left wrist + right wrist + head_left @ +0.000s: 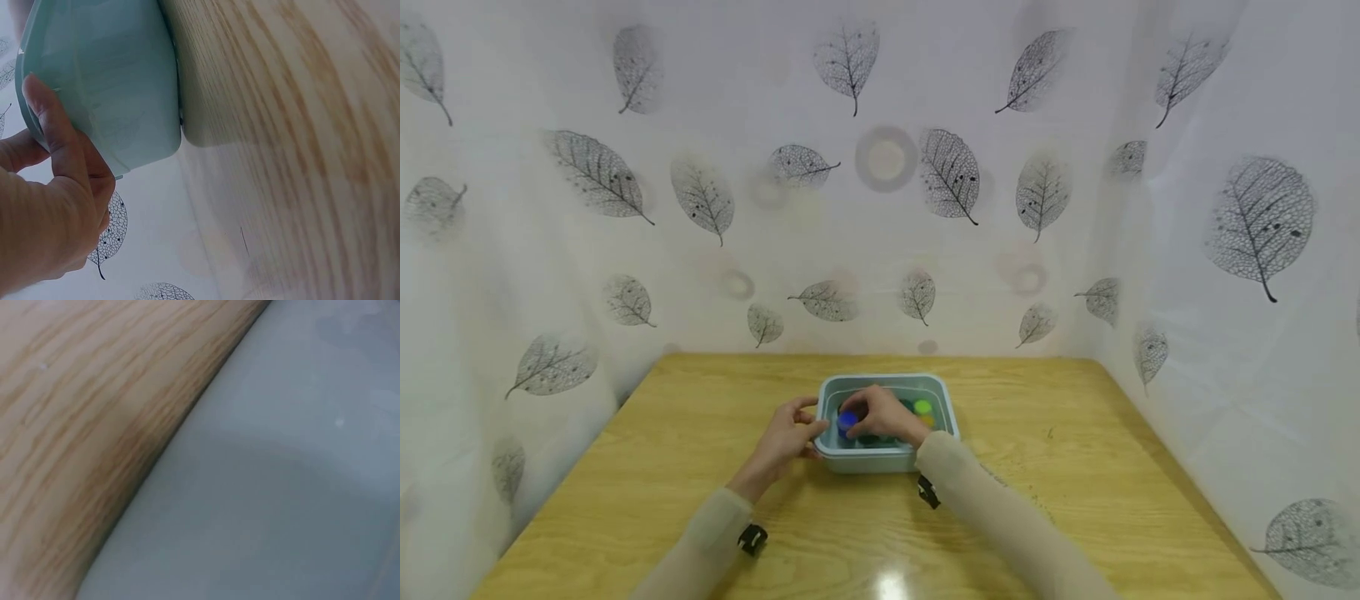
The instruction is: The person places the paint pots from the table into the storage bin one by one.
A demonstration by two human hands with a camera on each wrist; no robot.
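Note:
A pale blue-green plastic tub (876,462) stands on the table. At its left end my left hand (786,435) grips the rim, with a finger along the outer wall in the left wrist view. My right hand (886,415) reaches down inside the tub and pinches a small blue-lidded pot (847,421) near the left end. Toward the tub's right end sits a pot with a bright green lid (922,407), beside something yellow-orange (928,422). Darker items lie partly hidden under my right hand. In the right wrist view only the tub's outer wall (250,506) and wood show.
The wooden table (715,392) extends around the tub on all sides. A white curtain with grey leaf prints (880,233) hangs behind it and along both sides. Each wrist carries a small black device, one at the left sleeve (752,539).

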